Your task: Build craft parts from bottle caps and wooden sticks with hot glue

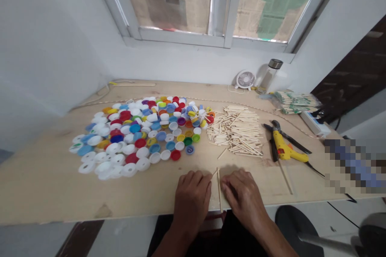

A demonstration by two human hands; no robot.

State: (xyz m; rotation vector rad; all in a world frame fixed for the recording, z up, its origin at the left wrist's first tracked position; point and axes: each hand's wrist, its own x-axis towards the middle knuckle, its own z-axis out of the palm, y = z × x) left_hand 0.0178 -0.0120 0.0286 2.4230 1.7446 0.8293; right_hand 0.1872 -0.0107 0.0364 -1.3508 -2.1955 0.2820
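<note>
Head view: I'm seeing the left hand [193,194] resting curled on the table [144,198], a short stick [214,174] showing at its fingertips; whether it's gripping, I can't tell. The right hand [243,194] is resting half-curled, its grip unclear. A longer stick [220,189] is lying between them. Beyond, bottle caps [140,143] are lying left of a stick pile [245,128], a glue gun [281,145] right.

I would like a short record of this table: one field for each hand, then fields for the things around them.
Left hand: at a thin stick; grip unclear
Right hand: curled beside a long wooden stick; contact unclear
Left side: many multicoloured bottle caps
Beyond the hands: pile of wooden sticks
Right side: yellow glue gun, pliers
Back: small white fan, lidded clear bottle
</note>
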